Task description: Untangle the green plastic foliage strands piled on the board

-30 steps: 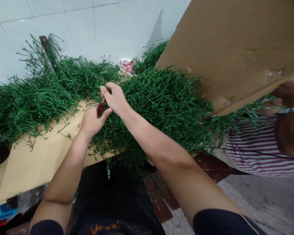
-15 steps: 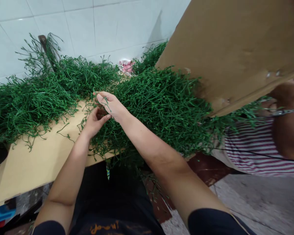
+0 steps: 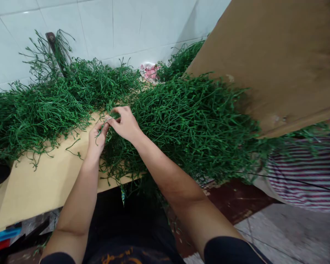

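Observation:
My left hand is closed in a pinch on a thin green stem, which curls over the fingers. Close against it, my right hand has its fingers bent and its thumb tip at the same stem, beside the left fingertips. Both hands are over the cardboard sheet, at the left edge of a big heap of green stems with small knobbed ends. A second heap of such stems lies to the left, along the wall.
A tall cardboard panel leans over the heap on the right. Behind stands a white tiled wall, with a pink and white crumpled bag near it. A person in a striped garment is at the right. A brown post rises back left.
My right hand has come down and turned, its fingers now meeting my left hand at the stem. My left hand has closed from a looser curl. The view has shifted slightly.

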Demonstrator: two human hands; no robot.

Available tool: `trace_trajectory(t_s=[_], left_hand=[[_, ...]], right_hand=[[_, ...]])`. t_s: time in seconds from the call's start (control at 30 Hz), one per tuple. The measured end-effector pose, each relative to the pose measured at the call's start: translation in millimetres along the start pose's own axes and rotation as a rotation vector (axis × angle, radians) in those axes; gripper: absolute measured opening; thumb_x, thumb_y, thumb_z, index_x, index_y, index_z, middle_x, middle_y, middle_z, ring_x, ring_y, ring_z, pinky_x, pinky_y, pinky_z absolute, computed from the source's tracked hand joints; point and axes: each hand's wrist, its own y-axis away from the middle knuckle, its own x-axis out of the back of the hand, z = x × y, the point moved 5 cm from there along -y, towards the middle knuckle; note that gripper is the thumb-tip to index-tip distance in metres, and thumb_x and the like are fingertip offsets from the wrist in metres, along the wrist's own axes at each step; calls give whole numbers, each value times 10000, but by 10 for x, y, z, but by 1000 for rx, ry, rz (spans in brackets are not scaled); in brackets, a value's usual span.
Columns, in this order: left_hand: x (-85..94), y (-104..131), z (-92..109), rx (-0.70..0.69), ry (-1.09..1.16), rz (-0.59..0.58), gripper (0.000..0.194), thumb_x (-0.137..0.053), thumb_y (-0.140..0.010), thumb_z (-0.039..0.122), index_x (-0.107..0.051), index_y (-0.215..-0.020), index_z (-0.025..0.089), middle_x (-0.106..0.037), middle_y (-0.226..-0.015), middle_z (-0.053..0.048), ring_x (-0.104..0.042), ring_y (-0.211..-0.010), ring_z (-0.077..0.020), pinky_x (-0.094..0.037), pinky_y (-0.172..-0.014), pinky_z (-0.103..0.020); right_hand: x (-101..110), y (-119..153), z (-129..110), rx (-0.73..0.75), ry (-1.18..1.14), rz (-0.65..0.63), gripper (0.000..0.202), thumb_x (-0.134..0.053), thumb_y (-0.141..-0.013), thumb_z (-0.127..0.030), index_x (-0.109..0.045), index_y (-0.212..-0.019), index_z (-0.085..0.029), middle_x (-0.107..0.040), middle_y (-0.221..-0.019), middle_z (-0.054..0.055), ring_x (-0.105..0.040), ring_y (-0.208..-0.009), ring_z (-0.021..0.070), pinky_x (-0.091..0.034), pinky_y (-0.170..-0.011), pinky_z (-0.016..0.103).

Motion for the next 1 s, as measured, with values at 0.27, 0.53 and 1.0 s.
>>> trace_trajectory(t_s=[0.27,0.53,1.0], left_hand=[[-126,146,25,-20,-247,-98,208,-487,-827,289,-582,-677,180,-588,-585,0,-524,-600,-138,-432,-632,-259],[-97,179,29,16,-215,-92,195,-481,-839,279,-611,-749,165,-606,-568,-2,-533,-602,-137,-429,-644,-251],[-85,215,156,-112,-342,-89,268,-449,-865,299,-473,-619,196,-455,-565,20,-437,-577,-129,-352,-581,-254]], right_hand=[[-74,-32,67,-59,-321,-160,212,-526,-832,-284,-477,-656,-176,-469,-619,-36,-431,-585,77,-377,-599,213],[3,16,47,-111,-288,-162,226,-524,-843,-292,-426,-665,-194,-460,-560,-51,-398,-511,67,-333,-528,219],[62,11,-39,-61,-129,-126,198,-491,-845,-280,-437,-678,-186,-393,-589,-57,-347,-574,85,-302,-594,240]])
